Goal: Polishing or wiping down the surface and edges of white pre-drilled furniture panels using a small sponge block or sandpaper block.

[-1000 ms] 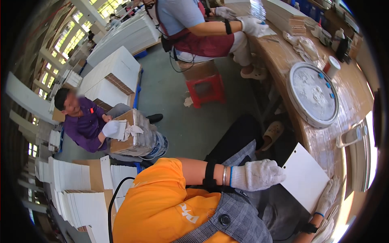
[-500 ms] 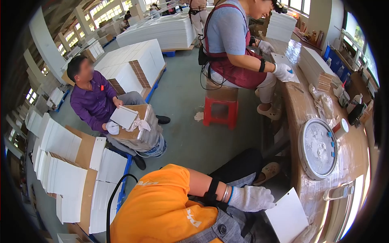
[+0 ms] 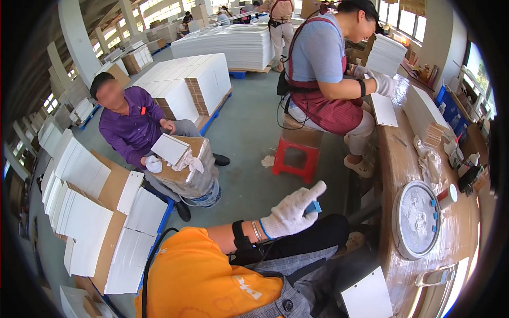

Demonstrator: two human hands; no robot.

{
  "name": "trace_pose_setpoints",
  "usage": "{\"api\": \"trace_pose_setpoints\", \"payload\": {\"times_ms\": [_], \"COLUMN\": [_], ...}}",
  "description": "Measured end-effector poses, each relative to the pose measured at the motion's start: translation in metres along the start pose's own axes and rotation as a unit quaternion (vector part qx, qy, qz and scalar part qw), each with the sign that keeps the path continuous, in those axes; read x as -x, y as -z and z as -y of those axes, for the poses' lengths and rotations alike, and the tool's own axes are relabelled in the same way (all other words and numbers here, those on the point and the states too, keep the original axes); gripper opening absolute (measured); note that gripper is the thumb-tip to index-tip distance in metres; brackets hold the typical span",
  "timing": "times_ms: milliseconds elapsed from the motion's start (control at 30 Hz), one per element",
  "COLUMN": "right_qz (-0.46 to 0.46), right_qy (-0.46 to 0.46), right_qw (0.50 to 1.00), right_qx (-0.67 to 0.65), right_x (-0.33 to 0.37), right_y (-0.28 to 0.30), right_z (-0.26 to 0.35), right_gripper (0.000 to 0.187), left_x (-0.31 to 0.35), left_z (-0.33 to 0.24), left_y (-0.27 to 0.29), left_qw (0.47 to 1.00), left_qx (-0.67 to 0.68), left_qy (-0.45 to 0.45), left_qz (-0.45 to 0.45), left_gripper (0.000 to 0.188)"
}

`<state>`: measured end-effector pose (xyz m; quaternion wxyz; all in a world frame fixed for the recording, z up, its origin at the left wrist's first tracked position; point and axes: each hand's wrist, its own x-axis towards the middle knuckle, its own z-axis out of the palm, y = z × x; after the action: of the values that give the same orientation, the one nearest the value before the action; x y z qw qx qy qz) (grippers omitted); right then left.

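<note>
My left hand (image 3: 291,212), in a white knit glove with a blue cuff, is raised over my lap, away from the bench. Its index finger points up and to the right, while the other fingers close around a small blue block (image 3: 314,207). Below and to the right, a flat white panel (image 3: 367,298) with a small hole near its upper corner is tilted at the lower edge of the view. My right hand is out of view. On the bench lies a round grey lid (image 3: 416,220) with white smears and several similar blue blocks along its right rim.
The film-covered bench (image 3: 395,270) holds a clear bottle (image 3: 435,277), a white cup (image 3: 448,196) and a rag (image 3: 428,159). Ahead, a co-worker in a red apron (image 3: 323,108) works on a white panel; a red stool (image 3: 296,159) stands below. A person in purple (image 3: 130,119) sits left, near stacked panels (image 3: 82,206).
My left hand has left the white panel, moving up and left; its blue block now shows. The panel sits lower in view. The aproned co-worker's gloved hands have moved farther along their panel.
</note>
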<state>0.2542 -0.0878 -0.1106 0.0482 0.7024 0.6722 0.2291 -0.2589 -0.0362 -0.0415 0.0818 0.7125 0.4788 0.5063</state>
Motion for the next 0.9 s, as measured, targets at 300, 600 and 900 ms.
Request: {"api": "trace_pose_setpoints", "payload": {"times_ms": [300, 600, 900], "right_qz": [0.063, 0.033, 0.054], "right_qy": [-0.1, -0.279, -0.287], "right_qw": [0.986, 0.929, 0.928], "right_qx": [-0.119, -0.241, -0.232], "right_x": [0.025, 0.097, 0.095], "right_y": [-0.005, 0.043, 0.039], "right_z": [-0.05, -0.032, -0.03], "right_gripper": [0.03, 0.039, 0.039], "left_x": [-0.031, -0.045, -0.069], "left_z": [-0.004, -0.038, -0.077], "left_y": [-0.006, -0.108, -0.226], "left_qw": [0.996, 0.965, 0.948], "left_qx": [0.084, 0.193, 0.142], "left_qy": [-0.008, -0.05, -0.193], "left_qz": [-0.029, 0.171, 0.21], "left_gripper": [0.06, 0.04, 0.053]}}
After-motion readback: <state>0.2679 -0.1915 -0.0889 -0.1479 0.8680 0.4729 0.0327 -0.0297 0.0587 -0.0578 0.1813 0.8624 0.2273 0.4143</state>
